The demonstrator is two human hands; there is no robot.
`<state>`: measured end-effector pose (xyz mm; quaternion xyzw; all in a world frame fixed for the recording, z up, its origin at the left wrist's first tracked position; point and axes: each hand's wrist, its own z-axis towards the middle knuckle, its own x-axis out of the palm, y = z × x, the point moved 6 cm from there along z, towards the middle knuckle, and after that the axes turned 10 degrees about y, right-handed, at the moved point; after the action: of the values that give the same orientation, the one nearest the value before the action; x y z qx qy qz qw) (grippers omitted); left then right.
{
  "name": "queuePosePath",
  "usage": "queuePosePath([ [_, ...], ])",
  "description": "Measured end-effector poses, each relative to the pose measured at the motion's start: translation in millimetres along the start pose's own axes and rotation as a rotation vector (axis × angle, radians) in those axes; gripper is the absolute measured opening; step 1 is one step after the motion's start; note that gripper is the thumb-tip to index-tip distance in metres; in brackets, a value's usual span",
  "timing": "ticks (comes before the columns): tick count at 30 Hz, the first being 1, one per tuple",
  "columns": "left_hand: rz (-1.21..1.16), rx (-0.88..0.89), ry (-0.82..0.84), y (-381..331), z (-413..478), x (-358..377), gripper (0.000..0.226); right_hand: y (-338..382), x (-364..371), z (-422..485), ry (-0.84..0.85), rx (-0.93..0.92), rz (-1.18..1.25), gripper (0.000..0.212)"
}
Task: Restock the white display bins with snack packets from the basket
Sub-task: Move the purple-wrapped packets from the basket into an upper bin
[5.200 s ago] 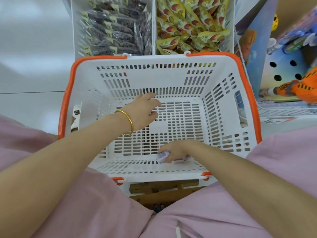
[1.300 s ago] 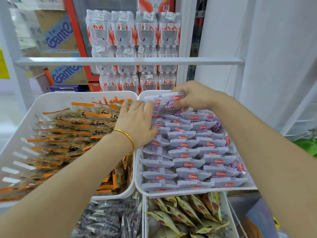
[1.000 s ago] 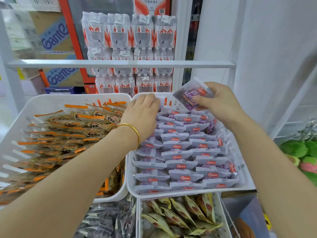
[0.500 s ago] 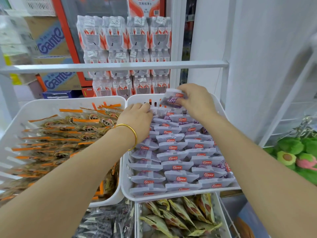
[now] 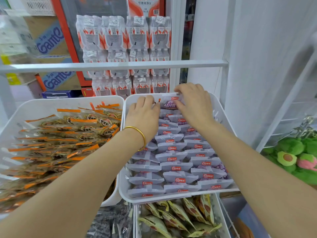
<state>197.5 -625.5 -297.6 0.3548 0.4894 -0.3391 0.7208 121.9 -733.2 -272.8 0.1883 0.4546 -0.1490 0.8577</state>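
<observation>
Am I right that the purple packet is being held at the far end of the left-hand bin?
Not quite: the head view shows the purple packet held at the far end of the right-hand bin, above matching packets.

At your 12 o'clock, shrink-wrapped water packs [image 5: 123, 35] stand before a red-framed cooler [image 5: 67, 40]; cardboard boxes [image 5: 51, 40] at 10, a white wall [image 5: 257, 48] at 2, plush toys [image 5: 291, 157] at 4.

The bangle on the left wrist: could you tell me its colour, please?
The bangle is plain shiny gold, seen best in the head view.
</observation>
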Motion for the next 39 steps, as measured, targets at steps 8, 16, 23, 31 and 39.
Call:
queuePosePath([
  [8,-0.074,-0.054,-0.04,-0.4,3.2,13.4,0.036,2.4,1.9,-14.5,0.004,-0.106,0.172,0.018],
  [16,-0.379,-0.215,-0.221,6.7,12.0,9.5,0.011,-10.2,2.1,-14.2,-0.042,-0.049,0.367,0.014],
  [23,-0.62,-0.219,-0.24,14.8,10.1,16.2,0.005,-2.1,0.3,2.0,-0.048,-0.048,0.254,0.012],
  [31,-0.803,-0.22,-0.236,17.7,8.5,16.5,0.011,4.1,8.7,8.3,0.056,-0.123,0.031,0.014],
  [39,-0.838,-0.182,-0.279,11.0,4.5,7.6,0.009,0.6,17.2,13.2,0.108,-0.104,0.113,0.015],
])
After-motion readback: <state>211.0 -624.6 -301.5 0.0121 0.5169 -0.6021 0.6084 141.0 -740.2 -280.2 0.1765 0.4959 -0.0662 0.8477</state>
